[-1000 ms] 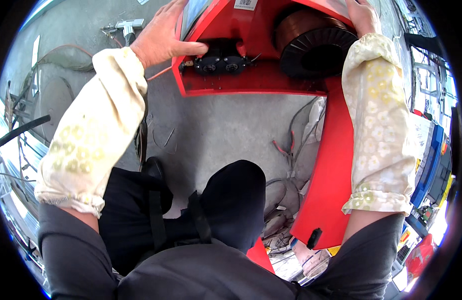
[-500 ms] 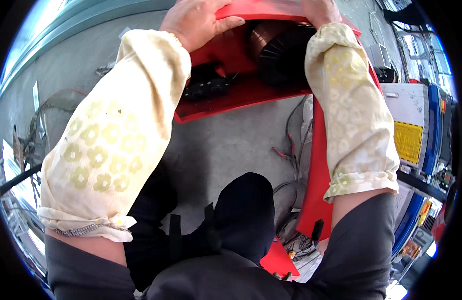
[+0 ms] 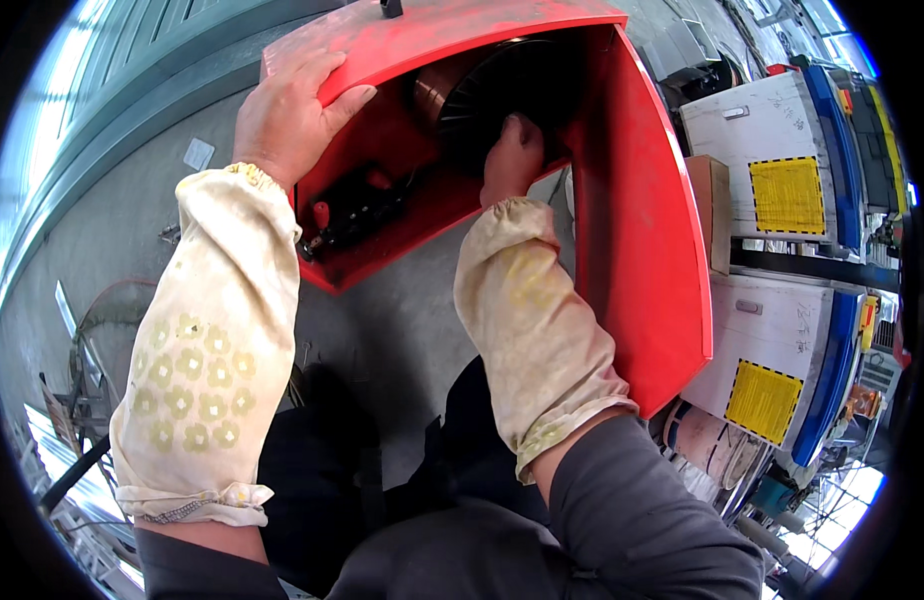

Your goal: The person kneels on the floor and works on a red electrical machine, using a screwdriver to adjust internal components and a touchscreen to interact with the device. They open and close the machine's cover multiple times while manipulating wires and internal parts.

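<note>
A red metal housing [image 3: 647, 215] stands open in front of me. Inside it sits a wire spool with a black ribbed flange [image 3: 487, 85] and copper-coloured wire [image 3: 434, 90]. My left hand [image 3: 287, 115] is closed on the housing's upper left edge, thumb along the rim. My right hand [image 3: 514, 158] reaches inside, close against the lower part of the spool, with curled fingers mostly hidden; what they hold cannot be made out. Left of the spool, a dark mechanism [image 3: 357, 205] with a red knob [image 3: 321, 214] lies in shadow on the housing's floor.
To the right stand white cabinets [image 3: 752, 320] with yellow labels and blue edges, and a brown cardboard box [image 3: 720, 210]. A pale drum [image 3: 704, 437] lies below them. Grey concrete floor [image 3: 382, 320] shows between my legs and the housing.
My right hand has left the housing's top edge and gone inside by the spool. My left hand stays on the edge. The housing appears lower and further left in view.
</note>
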A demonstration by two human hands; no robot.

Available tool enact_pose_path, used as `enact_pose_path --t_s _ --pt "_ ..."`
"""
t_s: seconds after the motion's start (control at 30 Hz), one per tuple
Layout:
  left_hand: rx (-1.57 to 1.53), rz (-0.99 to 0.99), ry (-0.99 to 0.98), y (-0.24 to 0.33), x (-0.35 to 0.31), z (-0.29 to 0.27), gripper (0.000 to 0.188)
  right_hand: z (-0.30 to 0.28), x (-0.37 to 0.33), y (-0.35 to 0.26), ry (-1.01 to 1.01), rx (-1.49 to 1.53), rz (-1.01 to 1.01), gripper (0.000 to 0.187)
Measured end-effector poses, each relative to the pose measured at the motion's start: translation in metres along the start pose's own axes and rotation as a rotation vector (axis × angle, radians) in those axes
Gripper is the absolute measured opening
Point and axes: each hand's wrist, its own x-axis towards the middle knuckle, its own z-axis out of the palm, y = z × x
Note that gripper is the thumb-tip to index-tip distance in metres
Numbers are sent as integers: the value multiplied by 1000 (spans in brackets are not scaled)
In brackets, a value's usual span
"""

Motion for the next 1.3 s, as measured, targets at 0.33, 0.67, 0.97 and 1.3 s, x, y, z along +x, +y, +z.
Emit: enact_pose_path --t_s 0.33,0.67,0.97,1.3 --pt "-14 -10 26 0 -5 -2 56 11 -14 -64 -101 -281 -45 59" --pt "15 17 48 5 -10 0 56 50 -9 -58 -171 -180 140 77" --pt "7 7 60 3 -10 -1 55 60 -10 -77 -193 99 238 76" --pt "70 -30 70 21 -20 -3 54 44 -2 -55 -262 223 270 42"
